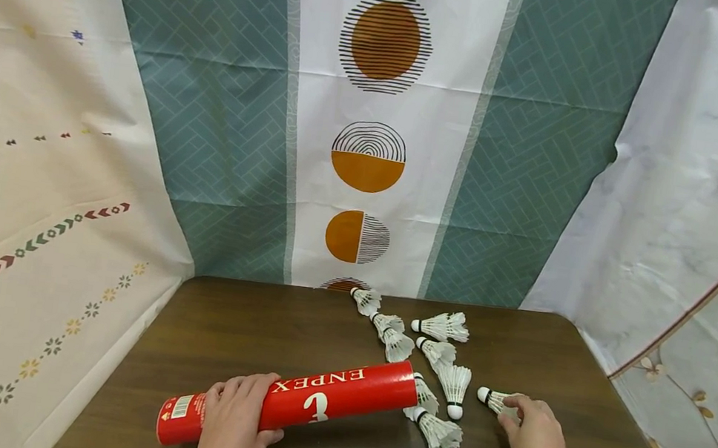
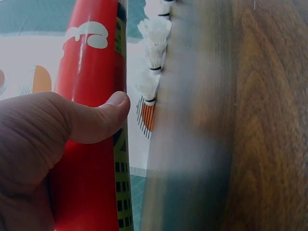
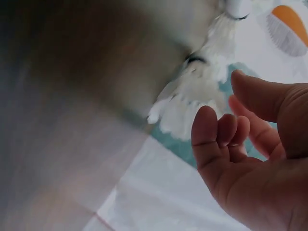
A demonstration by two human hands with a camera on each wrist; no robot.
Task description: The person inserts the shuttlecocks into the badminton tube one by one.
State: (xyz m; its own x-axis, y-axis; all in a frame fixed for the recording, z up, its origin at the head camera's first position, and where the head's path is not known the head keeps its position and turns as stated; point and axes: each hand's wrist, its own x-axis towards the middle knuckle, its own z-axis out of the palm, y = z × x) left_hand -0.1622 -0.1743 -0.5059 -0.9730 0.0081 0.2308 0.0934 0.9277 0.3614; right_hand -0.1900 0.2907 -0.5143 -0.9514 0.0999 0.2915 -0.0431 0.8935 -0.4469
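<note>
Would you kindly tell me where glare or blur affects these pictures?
Head: pale glare on the tabletop near the bottom edge; left wrist: hazy reflection across the tabletop, shuttlecocks washed out; right wrist: dim, tabletop smeared, right hand clearer.

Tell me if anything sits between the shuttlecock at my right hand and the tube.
Yes: the head view shows a middle shuttlecock lying between the outer shuttlecock at your right hand and the tube, and two others by the tube's right end.
</note>
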